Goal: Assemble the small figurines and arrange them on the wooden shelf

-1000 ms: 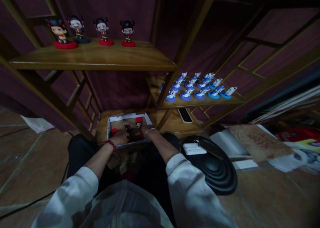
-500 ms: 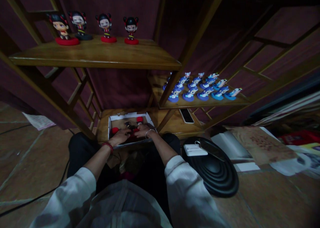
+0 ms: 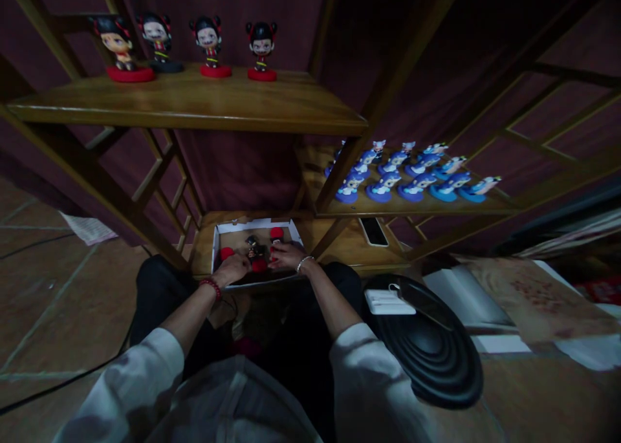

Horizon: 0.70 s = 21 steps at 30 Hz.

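A shallow white-edged box (image 3: 259, 224) rests on the lowest wooden shelf. In it lies a dark-haired figurine (image 3: 253, 248) with a red base, between my hands. My left hand (image 3: 233, 270) is over the box's left part, just below a red base (image 3: 226, 253); its fingers are bent and what they hold, if anything, is too dark to tell. At the box's right side my right hand (image 3: 287, 257) reaches over another figurine with a red base (image 3: 277, 233), its fingers partly spread on or beside it. Whether it grips that figurine is unclear.
Red-and-black figurines (image 3: 208, 45) stand on the upper shelf (image 3: 194, 103). Several blue figurines (image 3: 383, 185) fill the right shelf. A phone (image 3: 373, 231) lies right of the box. A black round stool (image 3: 431, 359) carries a white item (image 3: 389, 302) and a dark phone (image 3: 427, 306).
My hands have moved apart, the left one leftward and the right one rightward, and the middle figurine with its red base now shows between them. The view has shifted slightly.
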Each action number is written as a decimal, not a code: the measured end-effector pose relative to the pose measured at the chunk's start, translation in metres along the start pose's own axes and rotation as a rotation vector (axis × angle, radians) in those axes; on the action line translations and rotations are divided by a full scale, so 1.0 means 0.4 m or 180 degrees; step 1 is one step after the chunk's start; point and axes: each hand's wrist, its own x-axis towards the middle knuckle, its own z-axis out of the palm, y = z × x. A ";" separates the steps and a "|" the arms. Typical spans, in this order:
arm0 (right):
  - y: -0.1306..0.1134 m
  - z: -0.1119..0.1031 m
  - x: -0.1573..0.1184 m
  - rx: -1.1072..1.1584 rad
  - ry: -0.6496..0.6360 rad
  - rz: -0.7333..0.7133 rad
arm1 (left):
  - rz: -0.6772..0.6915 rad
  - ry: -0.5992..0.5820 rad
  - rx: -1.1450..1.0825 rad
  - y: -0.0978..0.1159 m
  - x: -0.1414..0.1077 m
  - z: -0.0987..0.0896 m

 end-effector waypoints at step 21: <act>-0.054 -0.025 0.011 0.1310 0.0068 -0.0351 | -0.0420 0.0440 0.0607 0.001 0.031 -0.035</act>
